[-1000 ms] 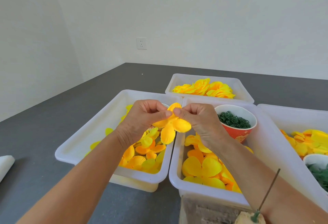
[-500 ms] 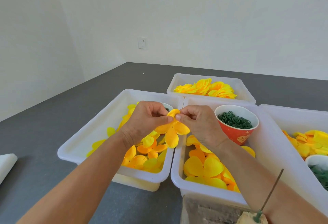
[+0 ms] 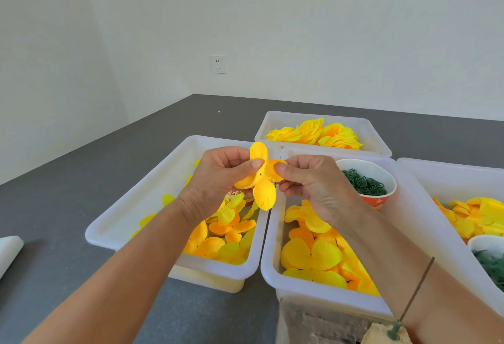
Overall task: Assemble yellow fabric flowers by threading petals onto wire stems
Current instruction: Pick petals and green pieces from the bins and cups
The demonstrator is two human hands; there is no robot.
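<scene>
Both hands hold one yellow fabric petal piece (image 3: 263,188) in the air above the gap between two white trays. My left hand (image 3: 218,177) pinches its left lobes with thumb and fingers. My right hand (image 3: 308,182) pinches its right lobe. The piece has several rounded lobes and a small dark hole at its centre. A thin dark wire stem (image 3: 417,289) stands upright at the lower right, stuck in a beige block (image 3: 381,335); neither hand touches it.
A left tray (image 3: 152,188) and a middle tray (image 3: 270,259) hold loose yellow petals. A red cup (image 3: 377,201) holds green rings. A far tray (image 3: 376,136) holds finished yellow flowers. A right tray (image 3: 425,193) holds more petals and a white bowl (image 3: 485,242). A white object (image 3: 8,248) lies at left.
The petal piece has been spread open and turned, with one lobe now pointing up. Both hands stayed close together over the tray gap.
</scene>
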